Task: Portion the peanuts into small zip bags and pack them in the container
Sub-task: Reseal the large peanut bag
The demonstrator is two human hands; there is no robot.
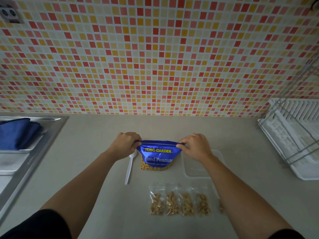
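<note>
White plastic spoon [129,167]: handle toward viewer, left of pouch. Blue peanut pouch [158,155]: counter [96,195] centre, upright, zip seam running left-right, peanuts [153,167] showing through its window; left hand [125,145] and right hand [195,146] pinch its top corners. Four small zip bags [179,202]: peanuts inside, row nearer viewer. Clear container [198,169]: right of pouch.

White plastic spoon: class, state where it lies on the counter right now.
In the head view, the white plastic spoon lies on the counter just left of the blue peanut bag, its bowl end close beside the left hand.
</note>
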